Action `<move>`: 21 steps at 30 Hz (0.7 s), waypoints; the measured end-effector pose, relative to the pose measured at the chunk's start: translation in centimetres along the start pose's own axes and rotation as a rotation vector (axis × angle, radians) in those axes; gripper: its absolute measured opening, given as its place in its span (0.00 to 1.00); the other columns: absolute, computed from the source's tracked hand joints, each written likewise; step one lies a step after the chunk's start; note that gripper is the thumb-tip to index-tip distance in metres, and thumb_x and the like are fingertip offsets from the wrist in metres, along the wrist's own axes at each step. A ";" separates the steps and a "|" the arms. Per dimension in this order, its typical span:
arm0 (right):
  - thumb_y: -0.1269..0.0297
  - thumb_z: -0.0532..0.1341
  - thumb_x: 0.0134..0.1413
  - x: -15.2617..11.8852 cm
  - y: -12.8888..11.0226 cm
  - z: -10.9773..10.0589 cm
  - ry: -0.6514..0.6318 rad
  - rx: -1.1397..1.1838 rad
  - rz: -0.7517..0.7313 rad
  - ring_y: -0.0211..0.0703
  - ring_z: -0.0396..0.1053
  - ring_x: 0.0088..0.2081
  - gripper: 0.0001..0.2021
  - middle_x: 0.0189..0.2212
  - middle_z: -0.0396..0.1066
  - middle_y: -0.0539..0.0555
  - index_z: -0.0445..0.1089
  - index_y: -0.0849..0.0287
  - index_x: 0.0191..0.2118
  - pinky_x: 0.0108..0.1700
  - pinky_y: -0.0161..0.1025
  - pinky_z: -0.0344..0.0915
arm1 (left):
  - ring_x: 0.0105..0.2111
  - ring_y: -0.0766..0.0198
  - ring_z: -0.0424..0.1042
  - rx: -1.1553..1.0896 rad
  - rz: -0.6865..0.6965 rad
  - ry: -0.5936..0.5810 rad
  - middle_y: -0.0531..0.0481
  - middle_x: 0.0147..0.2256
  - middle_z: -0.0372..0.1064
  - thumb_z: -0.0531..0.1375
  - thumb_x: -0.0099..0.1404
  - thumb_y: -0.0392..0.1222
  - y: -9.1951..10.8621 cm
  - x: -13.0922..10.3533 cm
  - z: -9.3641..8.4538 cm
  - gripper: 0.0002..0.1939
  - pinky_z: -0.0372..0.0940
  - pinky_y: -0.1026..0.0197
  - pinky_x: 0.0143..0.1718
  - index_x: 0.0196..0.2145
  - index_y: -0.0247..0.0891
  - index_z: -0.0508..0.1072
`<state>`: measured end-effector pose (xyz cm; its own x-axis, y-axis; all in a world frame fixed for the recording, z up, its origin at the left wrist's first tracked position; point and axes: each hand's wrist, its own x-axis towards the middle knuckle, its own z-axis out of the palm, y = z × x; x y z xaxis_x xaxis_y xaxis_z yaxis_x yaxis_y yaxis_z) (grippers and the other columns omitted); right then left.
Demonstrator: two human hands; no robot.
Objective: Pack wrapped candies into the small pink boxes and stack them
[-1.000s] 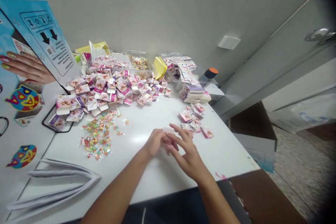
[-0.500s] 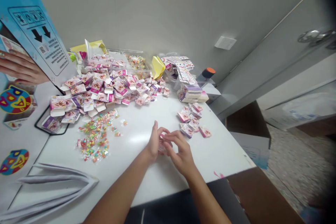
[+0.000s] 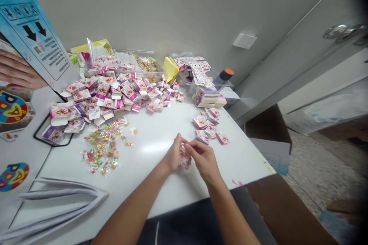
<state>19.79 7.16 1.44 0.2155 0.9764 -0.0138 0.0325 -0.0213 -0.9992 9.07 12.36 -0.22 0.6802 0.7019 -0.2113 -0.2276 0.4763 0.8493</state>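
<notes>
Head view, one moment at a white table [image 3: 161,183]. Item: small pink-and-white printed box [image 3: 184,157], held just above the table between both hands, near the table's front edge and roughly mid-width. Left hand [image 3: 173,156]: grip closed on the left side of the box, thumb raised toward the other hand's fingertips. Right hand [image 3: 204,157]: fingers curled over the top and right side of the box, grip pinching it; both hands touch at the box. Whether the box flap is open or closed cannot be told. Beyond the hands, to the right on the table: a small cluster of matching boxes [image 3: 209,128], lying flat, well short of the table's right edge. At the table's far side, left of centre: a large heap of the same boxes [image 3: 115,93], many with white flaps open. Between that heap and the table's front, to the left: a scatter of clear packets with coloured pieces [image 3: 103,149]. Far edge of the table, by the wall: a yellow folded card [image 3: 171,68], printed sticker sheets [image 3: 198,71], a stack of pads [image 3: 209,97]. Front left corner of the table: folded white paper sheets [image 3: 57,199].
</notes>
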 end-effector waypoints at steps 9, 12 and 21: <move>0.60 0.63 0.60 -2.1 1.5 -0.1 0.150 -0.231 -0.262 0.44 0.72 0.33 0.09 0.30 0.72 0.53 0.73 0.57 0.30 0.41 0.45 0.72 | 0.16 0.67 0.60 0.110 0.004 -0.124 0.57 0.17 0.59 0.43 0.66 0.70 0.0 -0.7 -0.7 0.30 0.58 0.65 0.20 0.34 0.39 0.64; 0.66 0.61 0.61 -3.1 2.5 0.3 0.212 -0.424 -0.495 0.50 0.71 0.46 0.06 0.48 0.71 0.59 0.76 0.55 0.41 0.48 0.50 0.70 | 0.16 0.68 0.58 0.090 -0.019 -0.171 0.58 0.18 0.57 0.39 0.66 0.71 0.4 -0.7 -0.8 0.32 0.58 0.66 0.20 0.34 0.40 0.63; 0.61 0.60 0.62 -1.2 1.9 -1.7 0.094 -0.534 -0.366 0.42 0.70 0.32 0.09 0.34 0.76 0.54 0.75 0.56 0.44 0.35 0.40 0.70 | 0.31 0.63 0.69 0.247 0.112 -0.068 0.47 0.38 0.68 0.38 0.68 0.68 -1.0 -0.2 -1.5 0.30 0.66 0.59 0.32 0.50 0.43 0.58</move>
<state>21.28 5.60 -0.40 0.1825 0.9184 0.3510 0.5954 0.1809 -0.7828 8.10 12.49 -1.77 0.7079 0.7013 -0.0839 -0.1323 0.2483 0.9596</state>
